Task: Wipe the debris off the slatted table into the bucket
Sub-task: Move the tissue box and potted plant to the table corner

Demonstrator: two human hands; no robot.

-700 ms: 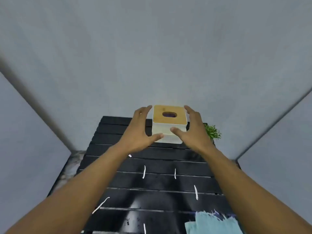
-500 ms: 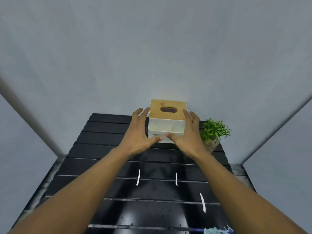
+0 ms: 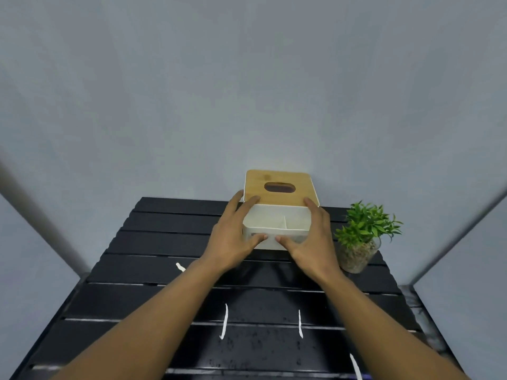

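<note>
Two bare hands clasp a white tissue box [image 3: 277, 229] with a bamboo lid [image 3: 279, 189] at the far end of a black slatted worktop [image 3: 153, 275], seen from the head camera. The left hand [image 3: 233, 237] wraps the box's left side, its thumb pressed to the near face and its fingers reaching up to the lid's near-left corner. The right hand [image 3: 312, 237] mirrors it on the right side, thumb on the near face, fingers along the right wall up to the lid's edge. The two thumbs almost meet at the middle of the near face. Each grip is closed on the box; whether the box rests on the slats or is raised off them cannot be told. The lid has an oval slot in its middle.

Just to the right of the box stands a small green plant [image 3: 367, 226] in a clear glass pot filled with pebbles, near the worktop's far-right corner.

The debris [image 3: 224, 320] lies as thin white strips on the nearer slats: one beside the left forearm, two between the forearms, and one at the near right edge of the view. Fine pale specks dot the near slats. Plain grey walls close the scene on three sides.
</note>
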